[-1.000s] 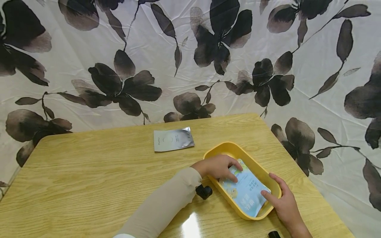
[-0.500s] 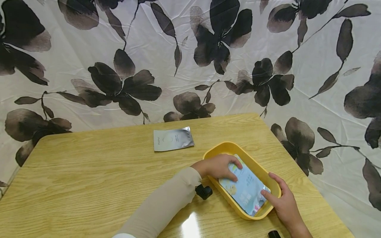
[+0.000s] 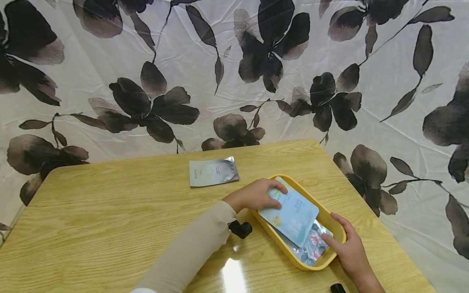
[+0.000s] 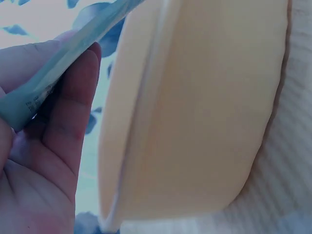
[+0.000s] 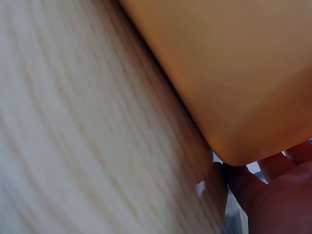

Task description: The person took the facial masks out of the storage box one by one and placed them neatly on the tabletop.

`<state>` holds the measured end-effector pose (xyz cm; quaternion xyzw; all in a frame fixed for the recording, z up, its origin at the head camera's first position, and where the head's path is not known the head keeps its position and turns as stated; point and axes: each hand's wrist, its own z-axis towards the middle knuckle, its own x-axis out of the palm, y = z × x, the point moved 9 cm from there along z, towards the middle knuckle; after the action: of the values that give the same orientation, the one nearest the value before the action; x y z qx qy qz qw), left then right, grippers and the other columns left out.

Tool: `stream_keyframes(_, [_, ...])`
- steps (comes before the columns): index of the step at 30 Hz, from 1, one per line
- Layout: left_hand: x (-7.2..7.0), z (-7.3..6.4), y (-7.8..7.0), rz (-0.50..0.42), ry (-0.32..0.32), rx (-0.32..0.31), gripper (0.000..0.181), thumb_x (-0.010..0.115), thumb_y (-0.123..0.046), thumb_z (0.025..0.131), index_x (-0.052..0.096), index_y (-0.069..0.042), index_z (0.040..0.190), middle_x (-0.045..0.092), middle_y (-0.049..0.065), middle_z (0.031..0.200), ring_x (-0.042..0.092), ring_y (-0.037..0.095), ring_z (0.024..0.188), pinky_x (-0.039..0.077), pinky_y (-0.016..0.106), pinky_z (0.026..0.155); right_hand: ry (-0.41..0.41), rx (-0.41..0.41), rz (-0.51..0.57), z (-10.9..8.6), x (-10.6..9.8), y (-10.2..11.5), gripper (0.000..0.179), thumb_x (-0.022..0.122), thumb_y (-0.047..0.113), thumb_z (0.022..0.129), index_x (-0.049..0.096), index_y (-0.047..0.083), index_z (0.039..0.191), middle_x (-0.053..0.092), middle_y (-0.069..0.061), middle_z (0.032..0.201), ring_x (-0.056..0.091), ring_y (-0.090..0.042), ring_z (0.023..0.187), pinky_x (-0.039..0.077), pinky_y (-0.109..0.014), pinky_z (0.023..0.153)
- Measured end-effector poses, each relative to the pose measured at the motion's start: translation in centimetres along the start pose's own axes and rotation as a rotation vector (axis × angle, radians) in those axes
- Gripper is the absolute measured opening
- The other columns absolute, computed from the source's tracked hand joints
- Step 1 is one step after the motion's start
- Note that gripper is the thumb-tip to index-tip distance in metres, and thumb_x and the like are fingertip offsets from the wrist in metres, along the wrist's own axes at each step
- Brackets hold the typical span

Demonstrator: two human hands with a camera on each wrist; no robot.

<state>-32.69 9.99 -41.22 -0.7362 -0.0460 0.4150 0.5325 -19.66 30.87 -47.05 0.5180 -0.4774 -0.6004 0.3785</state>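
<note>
My left hand pinches a light blue sheet-mask packet by its far left end, the packet slanting over the yellow plastic tray. In the left wrist view the packet runs edge-on between thumb and fingers, beside the tray's outer wall. Underneath, inside the tray, lies a second packet with pink flowers on grey-blue, partly covered. My right hand grips the tray's near right corner, thumb inside over the rim. The right wrist view shows those fingers against the tray's wall.
A silver-grey mask packet lies flat near the back of the wooden table. A floral cloth hangs behind the table. The black wrist camera sits under my left wrist, left of the tray.
My left hand has lifted the light blue packet and drawn it up and to the left, uncovering the flowered packet beneath. My right hand has stayed on the tray.
</note>
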Motion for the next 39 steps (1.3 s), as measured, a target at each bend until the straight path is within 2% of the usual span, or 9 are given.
stream_keyframes(4, [-1.9, -1.0, 0.6, -0.051, -0.050, -0.012, 0.037, 0.078, -0.014, 0.089, 0.067, -0.016, 0.124, 0.061, -0.003, 0.127, 0.055, 0.013, 0.109, 0.046, 0.030, 0.093, 0.001, 0.010, -0.030, -0.1, 0.0, 0.0, 0.070, 0.069, 0.006, 0.094, 0.030, -0.005, 0.150, 0.035, -0.028, 0.146, 0.054, 0.009, 0.101, 0.052, -0.016, 0.079])
stream_keyframes(11, [-5.4, -3.0, 1.8, -0.163, -0.129, -0.067, 0.039, 0.076, -0.010, 0.089, 0.066, -0.014, 0.126, 0.060, 0.006, 0.124, 0.063, 0.017, 0.084, 0.053, 0.030, 0.074, 0.008, 0.012, -0.009, -0.1, -0.1, -0.2, 0.070, 0.069, 0.005, 0.094, 0.029, -0.005, 0.150, 0.033, -0.030, 0.147, 0.054, 0.009, 0.102, 0.053, -0.017, 0.078])
stream_keyframes(13, [-6.3, -3.6, 2.2, -0.169, -0.147, -0.082, 0.039, 0.076, -0.010, 0.090, 0.065, -0.013, 0.127, 0.058, 0.008, 0.128, 0.064, 0.018, 0.084, 0.053, 0.032, 0.074, 0.009, 0.016, -0.005, -0.1, -0.1, -0.2, 0.071, 0.069, 0.005, 0.094, 0.028, -0.005, 0.151, 0.032, -0.030, 0.148, 0.054, 0.009, 0.102, 0.053, -0.017, 0.078])
stream_keyframes(18, [-8.7, -4.9, 3.3, -0.074, -0.226, -0.091, 0.039, 0.076, -0.015, 0.089, 0.066, -0.016, 0.127, 0.055, 0.008, 0.136, 0.059, 0.018, 0.096, 0.049, 0.033, 0.083, 0.009, 0.023, 0.002, -0.2, -0.1, -0.3, 0.071, 0.069, 0.004, 0.094, 0.028, -0.005, 0.151, 0.031, -0.031, 0.147, 0.054, 0.009, 0.102, 0.053, -0.018, 0.078])
stream_keyframes(27, [-12.3, -7.8, 6.0, -0.200, -0.297, -0.102, 0.043, 0.073, -0.011, 0.092, 0.060, -0.008, 0.133, 0.060, 0.015, 0.121, 0.065, 0.020, 0.072, 0.055, 0.032, 0.068, 0.006, 0.011, -0.039, 0.0, -0.1, 0.1, 0.070, 0.070, 0.007, 0.094, 0.030, -0.004, 0.150, 0.033, -0.029, 0.148, 0.052, 0.011, 0.102, 0.051, -0.016, 0.079])
stream_keyframes(30, [-13.4, -9.1, 7.1, -0.214, -0.323, -0.126, 0.045, 0.071, -0.012, 0.093, 0.058, -0.008, 0.135, 0.060, 0.018, 0.121, 0.066, 0.025, 0.075, 0.056, 0.034, 0.069, 0.007, 0.000, -0.032, 0.1, -0.1, 0.2, 0.069, 0.069, 0.006, 0.094, 0.030, -0.005, 0.150, 0.033, -0.029, 0.147, 0.052, 0.011, 0.102, 0.052, -0.016, 0.078])
stream_keyframes(34, [-15.0, -10.8, 8.4, -0.144, -0.365, -0.159, 0.046, 0.072, -0.018, 0.094, 0.058, -0.009, 0.137, 0.053, 0.016, 0.136, 0.060, 0.027, 0.102, 0.050, 0.039, 0.084, 0.010, -0.005, -0.009, 0.1, -0.1, 0.2, 0.070, 0.069, 0.004, 0.093, 0.029, -0.006, 0.150, 0.034, -0.031, 0.145, 0.054, 0.009, 0.101, 0.053, -0.018, 0.077])
stream_keyframes(36, [-15.7, -11.5, 8.9, -0.111, -0.382, -0.167, 0.047, 0.072, -0.020, 0.093, 0.058, -0.009, 0.137, 0.049, 0.015, 0.141, 0.056, 0.029, 0.107, 0.047, 0.041, 0.088, 0.011, -0.003, 0.005, 0.0, -0.1, 0.1, 0.070, 0.069, 0.003, 0.093, 0.029, -0.006, 0.150, 0.034, -0.031, 0.145, 0.055, 0.008, 0.100, 0.054, -0.018, 0.076])
stream_keyframes(39, [-16.7, -12.6, 9.8, -0.105, -0.410, -0.179, 0.047, 0.071, -0.019, 0.094, 0.057, -0.006, 0.137, 0.051, 0.017, 0.138, 0.057, 0.028, 0.103, 0.047, 0.040, 0.088, 0.015, -0.002, 0.016, 0.1, 0.0, 0.1, 0.070, 0.069, 0.003, 0.093, 0.028, -0.006, 0.150, 0.034, -0.031, 0.144, 0.056, 0.007, 0.100, 0.054, -0.019, 0.076])
